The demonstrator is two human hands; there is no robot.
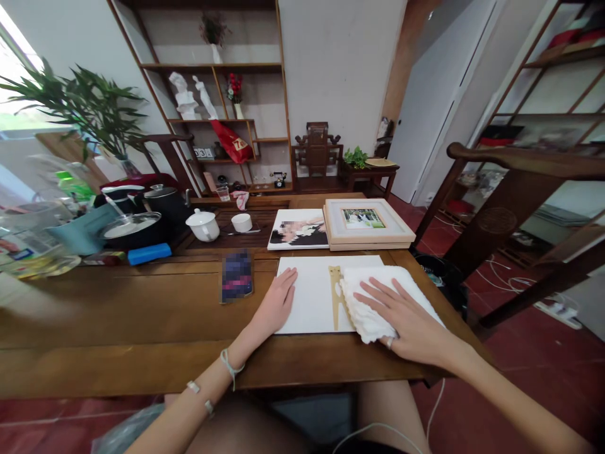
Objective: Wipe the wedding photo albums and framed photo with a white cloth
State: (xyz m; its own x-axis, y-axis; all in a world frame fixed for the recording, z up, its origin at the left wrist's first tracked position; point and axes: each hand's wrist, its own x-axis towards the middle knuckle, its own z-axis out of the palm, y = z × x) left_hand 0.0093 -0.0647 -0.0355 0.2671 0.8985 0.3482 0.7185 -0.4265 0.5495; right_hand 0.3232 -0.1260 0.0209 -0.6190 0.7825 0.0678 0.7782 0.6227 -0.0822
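Note:
A flat white panel (307, 290) lies near the front edge of the wooden table, with a tan, cat-headed figure (335, 296) on its surface. I cannot tell whether the figure is printed or a separate piece. My left hand (282, 299) rests flat on the panel's left side, fingers stretched out and holding nothing. Under my right hand (394, 312) is a folded white towel (366, 315). The palm presses it down with fingers spread flat over the top. This towel hides much of the panel's right part.
Behind the panel lie a picture (297, 230) and a stack of framed pictures (368, 224). A phone-sized dark item (237, 275) lies left of my left hand. Farther left are a lidded white cup (202, 225), a blue case (149, 253) and a pan (132, 227). A wooden chair (501, 214) stands right.

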